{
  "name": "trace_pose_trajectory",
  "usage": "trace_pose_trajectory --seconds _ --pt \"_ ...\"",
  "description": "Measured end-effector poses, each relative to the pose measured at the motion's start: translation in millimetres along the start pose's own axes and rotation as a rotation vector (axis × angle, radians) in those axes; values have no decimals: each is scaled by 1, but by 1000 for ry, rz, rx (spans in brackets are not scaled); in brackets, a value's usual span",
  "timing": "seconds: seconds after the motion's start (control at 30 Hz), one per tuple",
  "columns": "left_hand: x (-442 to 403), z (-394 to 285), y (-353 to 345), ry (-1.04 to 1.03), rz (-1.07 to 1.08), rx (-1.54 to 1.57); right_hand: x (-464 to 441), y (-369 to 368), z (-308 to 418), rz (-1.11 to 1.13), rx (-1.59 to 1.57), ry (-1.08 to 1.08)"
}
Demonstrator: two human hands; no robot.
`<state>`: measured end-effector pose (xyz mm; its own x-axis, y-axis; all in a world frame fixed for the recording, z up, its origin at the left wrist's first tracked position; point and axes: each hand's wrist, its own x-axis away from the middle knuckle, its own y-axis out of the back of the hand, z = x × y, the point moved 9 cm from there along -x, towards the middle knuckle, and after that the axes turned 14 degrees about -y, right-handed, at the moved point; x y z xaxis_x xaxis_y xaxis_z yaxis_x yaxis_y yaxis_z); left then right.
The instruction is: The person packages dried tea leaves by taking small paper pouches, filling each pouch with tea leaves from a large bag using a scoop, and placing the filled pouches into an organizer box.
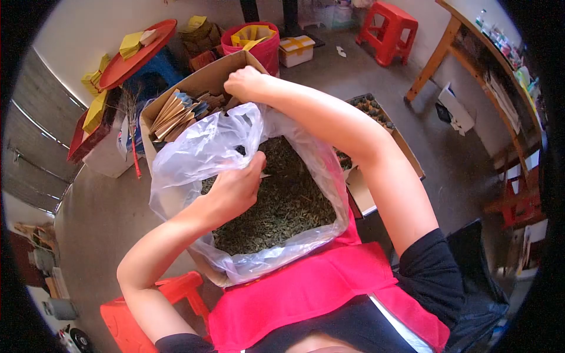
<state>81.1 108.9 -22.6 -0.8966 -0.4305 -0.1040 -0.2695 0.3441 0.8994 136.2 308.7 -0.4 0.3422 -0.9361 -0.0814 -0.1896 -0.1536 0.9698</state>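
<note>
A clear plastic bag (203, 141) lines a container full of dried, dark green-brown leaf bits (276, 203) in front of me. My left hand (235, 187) is closed over the leaf bits, with its fingertips at the crumpled edge of the bag. A small white scrap shows beside those fingers. Farther forward, my right hand (244, 84) makes a fist above a cardboard box (226, 69); whatever its fingers hold is hidden. Folded brown paper packets (173, 116) stand in that box, left of my right hand.
Under my right arm sits a tray of small brown pieces (371, 109). A pink bucket (265, 50) and a red stool (388, 32) stand behind. A red round tabletop (138, 53) bears yellow bundles at left. A wooden table (453, 32) is at right, an orange-red chair (132, 320) near-left.
</note>
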Motion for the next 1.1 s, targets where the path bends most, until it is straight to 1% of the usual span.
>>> trace_pose_trajectory --seconds 0.03,0.1,0.13,0.23,0.27,0.37,0.4,0.5,0.57,0.67,0.77,0.83,0.9,0.93,1.03,1.1 --pt "-1 -1 2 1 15 -32 6 20 -6 -55 -93 -33" --pt "-2 -5 9 2 49 -94 13 53 -20 -112 -184 -57" --pt "1 -6 11 2 24 -93 19 68 -31 -192 -289 -50" --pt "13 -20 25 -87 -82 -65 57 110 -74 -385 -582 -29" --pt "16 -20 27 -50 -53 -52 75 123 -85 -418 -620 -12" --pt "27 -30 34 -73 -70 -77 124 138 -113 -526 -789 -25" --pt "32 -26 32 -52 -76 -74 139 140 -120 -481 -831 -42" --pt "42 -29 36 -58 -75 -68 195 157 -130 -607 -964 -111" --pt "49 -30 39 -38 -67 -65 235 177 -126 -739 -857 -62" --pt "56 -32 45 -21 -71 -83 276 192 -108 -707 -775 -15" --pt "63 -34 51 -24 -73 -103 287 169 -55 -530 -632 120" --pt "68 -34 54 -15 -65 -118 290 150 -20 -370 -497 168" --pt "73 -35 56 10 -43 -131 287 133 6 -326 -446 204" --pt "76 -36 57 16 -38 -140 283 123 15 -284 -448 194" --pt "86 -40 62 32 -25 -166 262 100 33 36 -471 87" --pt "91 -44 65 41 -26 -181 247 96 37 6 -571 31"
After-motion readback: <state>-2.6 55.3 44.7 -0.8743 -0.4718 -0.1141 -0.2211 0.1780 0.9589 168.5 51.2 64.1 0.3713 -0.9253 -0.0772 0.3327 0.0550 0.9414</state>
